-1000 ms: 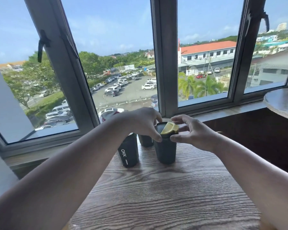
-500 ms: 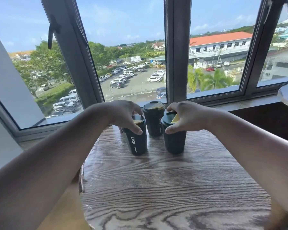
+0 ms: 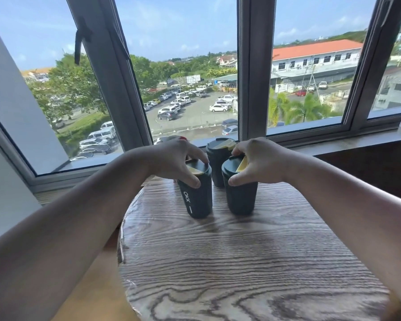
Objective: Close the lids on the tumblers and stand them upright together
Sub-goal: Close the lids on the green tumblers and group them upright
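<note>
While both hands rest on the front pair of tumblers, the lid-closing step is judged to be under way and close to its end. The left hand (image 3: 178, 162) is wrapped over the top of the left tumbler (image 3: 196, 193), thumb on the wall and fingers spread across the lid; the right hand (image 3: 252, 163) is cupped in the same way on the right tumbler (image 3: 240, 188), thumb low on the wall and fingertips at the far rim.

On the right tumbler a yellow flap (image 3: 242, 165) is seen tilted up under the palm — not yet pressed flat, as far as can be told. On the left one only a sliver of yellow shows beneath the fingers, so whether it is seated cannot be told. A downward press on each flap is called for next, with the cups steadied so that they do not tip.

All three tumblers are dark, tapered, matte cups standing upright near the far edge of the round wooden table (image 3: 241, 262), by the window. The back tumbler (image 3: 218, 158) stands between and just behind the other two, its lid on and a yellow flap showing — the left cup carries white lettering down its side.
</note>
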Available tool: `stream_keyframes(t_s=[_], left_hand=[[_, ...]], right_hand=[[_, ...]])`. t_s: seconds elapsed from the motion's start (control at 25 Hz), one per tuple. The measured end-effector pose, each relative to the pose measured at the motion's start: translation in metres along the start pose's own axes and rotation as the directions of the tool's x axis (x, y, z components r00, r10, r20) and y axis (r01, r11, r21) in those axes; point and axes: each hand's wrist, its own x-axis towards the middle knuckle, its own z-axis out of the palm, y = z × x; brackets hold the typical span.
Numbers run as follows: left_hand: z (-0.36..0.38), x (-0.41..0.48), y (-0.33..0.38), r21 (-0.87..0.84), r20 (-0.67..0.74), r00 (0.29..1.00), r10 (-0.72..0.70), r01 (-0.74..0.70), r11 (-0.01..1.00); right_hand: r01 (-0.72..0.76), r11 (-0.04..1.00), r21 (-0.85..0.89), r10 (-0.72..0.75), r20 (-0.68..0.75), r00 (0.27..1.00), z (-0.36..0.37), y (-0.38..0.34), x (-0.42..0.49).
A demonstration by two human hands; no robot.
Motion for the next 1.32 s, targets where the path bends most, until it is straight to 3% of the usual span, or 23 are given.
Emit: stream_keyframes(t_s=[0.2,0.56,0.96,1.16,1.32], left_hand=[[0.0,-0.006,-0.002,0.003,0.028,0.999,0.024,-0.024,1.0],[0.002,-0.004,-0.009,-0.013,0.064,0.998,-0.002,0.002,1.0],[0.003,-0.001,-0.01,-0.038,0.053,0.999,0.002,0.0,0.999],[0.0,-0.002,-0.015,-0.06,0.094,0.995,-0.012,0.018,0.998],[-0.013,-0.002,-0.026,-0.192,-0.034,0.999,-0.007,0.0,0.981]], right_hand=[[0.0,1.0,-0.021,0.0,-0.007,1.0,0.006,-0.01,0.003],[0.028,0.998,-0.064,-0.015,0.187,0.982,-0.001,-0.011,0.011],[0.059,0.998,-0.034,-0.054,0.123,0.991,0.003,-0.014,0.008],[0.07,0.998,-0.005,-0.068,0.186,0.98,-0.004,-0.011,0.01],[0.029,0.992,0.12,-0.046,0.143,0.989,-0.018,-0.008,0.022]])
